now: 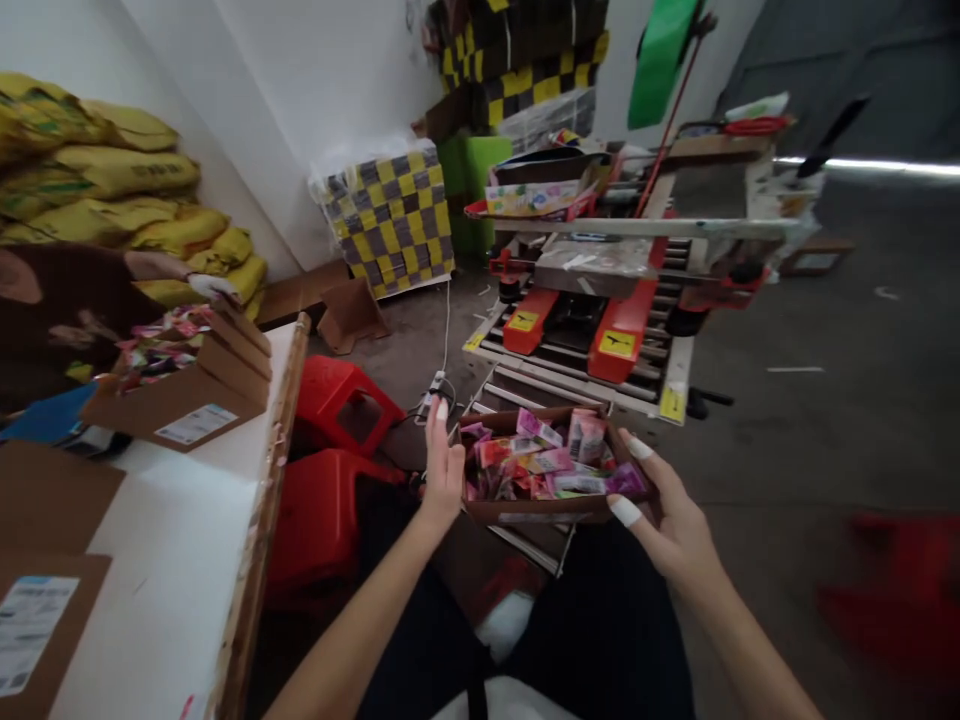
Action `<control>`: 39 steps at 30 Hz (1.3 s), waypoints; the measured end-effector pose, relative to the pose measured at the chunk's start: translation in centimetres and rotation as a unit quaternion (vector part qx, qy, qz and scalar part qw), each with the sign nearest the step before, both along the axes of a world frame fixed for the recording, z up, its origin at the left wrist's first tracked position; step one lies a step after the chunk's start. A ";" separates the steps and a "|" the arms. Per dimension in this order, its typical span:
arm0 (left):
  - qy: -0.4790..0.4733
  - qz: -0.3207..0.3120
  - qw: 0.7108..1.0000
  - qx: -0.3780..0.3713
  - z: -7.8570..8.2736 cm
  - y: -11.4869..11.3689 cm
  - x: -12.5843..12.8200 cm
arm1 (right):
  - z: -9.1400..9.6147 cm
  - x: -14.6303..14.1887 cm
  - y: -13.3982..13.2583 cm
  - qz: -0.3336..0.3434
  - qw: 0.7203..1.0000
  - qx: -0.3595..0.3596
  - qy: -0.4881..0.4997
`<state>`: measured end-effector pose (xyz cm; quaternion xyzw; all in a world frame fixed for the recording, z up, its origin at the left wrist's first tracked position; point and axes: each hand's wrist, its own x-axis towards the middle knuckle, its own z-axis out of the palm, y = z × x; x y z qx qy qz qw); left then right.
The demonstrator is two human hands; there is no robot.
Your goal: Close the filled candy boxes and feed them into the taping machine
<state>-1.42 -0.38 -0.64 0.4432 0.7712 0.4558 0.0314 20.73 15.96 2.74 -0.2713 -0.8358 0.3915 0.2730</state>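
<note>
The left hand (442, 470) is pressing flat against the near-left end of a cardboard box (551, 512), fingers straight and together, holding by pressure and not by a curl. The right hand (670, 515) is cupping the opposite end, half open, thumb lying along the front wall and fingers wrapping the corner (two fingertips (625, 511) are wearing white covers). The box is hanging between the two hands above the person's lap, its top open and filled with loose, bright sweet packets (547, 462).

It is probably going to feel light, but the thin walls are likely to bow under a squeeze, and the glossy packets, heaped to the rim, could slide out if it tips. The safest hold looks to be low on both short ends, fingers under the bottom, with the box level.

Beyond the hands a roller machine (600, 320) with red parts is standing on the floor. Just left of the left hand two red stools (337, 400) are sitting, and further left a white table (172, 560) is carrying a second box of packets (180, 390), with another person's sleeve (75, 300) behind it and yellow sacks (112, 180) piled against the wall.
</note>
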 end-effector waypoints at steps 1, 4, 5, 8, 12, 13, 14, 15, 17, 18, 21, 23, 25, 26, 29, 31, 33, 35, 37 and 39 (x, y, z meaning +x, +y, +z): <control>0.059 -0.034 0.998 0.007 1.0 0.1 -0.5 | 0.2 0.0 0.2 0.021 1.000 0.011 -0.019; 0.223 -0.253 0.941 -0.036 3.0 1.5 -0.8 | 1.0 -0.1 0.8 0.099 0.992 0.034 -0.072; 0.248 -0.321 0.912 -0.067 3.3 2.2 -0.6 | 1.2 -0.1 1.1 0.120 0.989 0.034 -0.084; 0.250 -0.420 0.859 -0.151 2.9 4.3 0.7 | 1.6 -0.3 1.8 0.156 0.982 0.015 -0.105; 0.203 -0.431 0.857 -0.197 1.8 5.3 1.0 | 2.3 -1.4 2.6 0.181 0.973 0.002 -0.143; 0.173 -0.433 0.862 -0.202 1.6 5.5 0.6 | 2.5 -1.8 2.9 0.188 0.970 -0.001 -0.155; 0.131 -0.438 0.865 -0.206 1.6 5.6 0.2 | 2.7 -2.3 3.1 0.193 0.967 -0.006 -0.168; 0.077 -0.443 0.869 -0.209 1.6 5.8 -0.4 | 2.9 -2.8 3.4 0.194 0.964 -0.015 -0.182; -0.053 -0.445 0.867 -0.217 2.0 6.3 -1.4 | 3.0 -3.8 3.9 0.189 0.959 -0.041 -0.206; -0.107 -0.442 0.863 -0.220 2.3 6.5 -1.7 | 2.9 -4.3 4.1 0.183 0.958 -0.054 -0.213; -0.113 -0.433 0.869 -0.211 3.1 6.6 -1.7 | 2.4 -5.6 4.2 0.150 0.965 -0.041 -0.212; 0.005 -0.422 0.888 -0.180 3.3 6.0 -0.8 | 2.1 -6.3 3.9 0.128 0.968 0.011 -0.216; 0.134 -0.372 0.907 -0.145 3.3 4.9 0.5 | 1.8 -6.7 3.3 0.111 0.962 0.067 -0.242; 0.185 -0.319 0.920 -0.134 3.1 4.2 1.1 | 1.7 -6.8 2.9 0.102 0.956 0.094 -0.260; 0.261 -0.077 0.951 -0.145 2.4 2.4 2.7 | 1.4 -6.8 1.7 0.085 0.936 0.178 -0.293; 0.259 0.050 0.949 -0.172 1.9 1.8 3.4 | 1.2 -6.7 1.4 0.117 0.927 0.214 -0.286; 0.246 0.079 0.948 -0.186 1.4 1.7 3.9 | 1.3 -6.7 1.5 0.170 0.917 0.228 -0.281; 0.229 0.035 0.956 -0.182 1.1 2.0 4.3 | 1.5 -6.9 1.9 0.208 0.902 0.234 -0.299; 0.198 -0.033 0.962 -0.184 1.0 2.4 4.2 | 1.9 -7.3 2.4 0.228 0.886 0.241 -0.324; 0.164 -0.089 0.961 -0.206 1.0 2.8 3.8 | 2.2 -8.0 2.6 0.244 0.874 0.252 -0.337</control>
